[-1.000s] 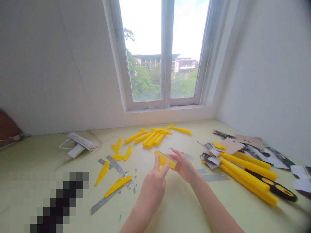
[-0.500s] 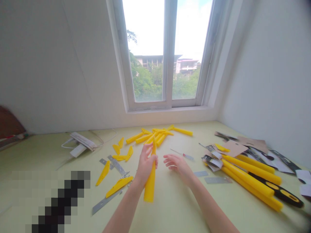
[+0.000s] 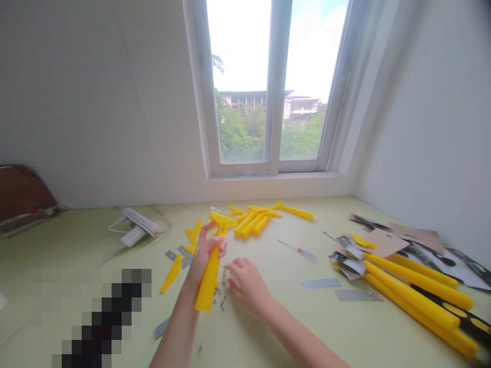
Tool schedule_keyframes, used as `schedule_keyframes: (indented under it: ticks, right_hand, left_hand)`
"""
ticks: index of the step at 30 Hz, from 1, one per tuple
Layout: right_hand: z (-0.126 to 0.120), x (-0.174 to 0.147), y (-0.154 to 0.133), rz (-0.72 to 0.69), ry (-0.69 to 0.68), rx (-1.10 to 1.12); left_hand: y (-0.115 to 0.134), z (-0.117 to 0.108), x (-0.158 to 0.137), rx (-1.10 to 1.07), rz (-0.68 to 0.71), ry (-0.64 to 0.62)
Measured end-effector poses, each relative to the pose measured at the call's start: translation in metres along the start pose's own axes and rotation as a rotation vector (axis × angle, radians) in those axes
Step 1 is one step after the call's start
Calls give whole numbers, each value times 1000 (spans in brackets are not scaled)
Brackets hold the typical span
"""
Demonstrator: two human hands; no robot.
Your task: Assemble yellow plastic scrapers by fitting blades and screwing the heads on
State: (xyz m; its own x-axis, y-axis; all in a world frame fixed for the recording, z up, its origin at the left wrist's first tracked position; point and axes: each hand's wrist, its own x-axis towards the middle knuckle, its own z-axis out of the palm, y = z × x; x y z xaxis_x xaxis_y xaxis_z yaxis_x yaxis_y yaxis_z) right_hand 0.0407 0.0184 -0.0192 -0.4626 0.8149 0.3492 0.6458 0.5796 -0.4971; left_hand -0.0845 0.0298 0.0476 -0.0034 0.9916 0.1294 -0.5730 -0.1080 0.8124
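Moves scraper (image 3: 212, 261) further left, handle (image 3: 206, 286) in left hand (image 3: 202, 255), likely to keep steady; brings right hand (image 3: 246, 287) beside screws (image 3: 218, 291), far from counter (image 3: 286, 306) back edge; can't tell if empty.

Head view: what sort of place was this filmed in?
Probably a small indoor work corner, though whether in a home or a workshop I cannot tell: a pale tabletop below a window, strewn with loose screws, a screwdriver and yellow handles.
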Motion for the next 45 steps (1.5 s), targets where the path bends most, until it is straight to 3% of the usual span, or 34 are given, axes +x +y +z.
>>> schedule_keyframes:
  ticks: [6,21,25,32,35,39,42,45]
  right_hand:
    - [17,21,2,12,9,-87]
    - [21,19,14,68,77,-128]
    - [8,17,22,80,17,-133]
    - [-41,-14,50,-30,-105,-149]
    - [-57,-29,62,11,-21,-22]
    - [-74,-33,69,64,215,211]
    - [-83,-29,66,58,386,271]
    - [-84,-28,60,30,454,267]
  left_hand:
    - [-3,4,-3,11,-23,-16]
    - [-15,5,0,47,-150,-34]
    - [-16,10,-3,53,-151,-69]
    - [-25,20,-9,42,-221,-86]
    - [-32,19,-8,36,-280,-165]
    - [-38,19,-10,27,-341,-270]
    - [-39,23,-13,25,-374,-287]
    - [-43,26,-15,41,-392,-315]
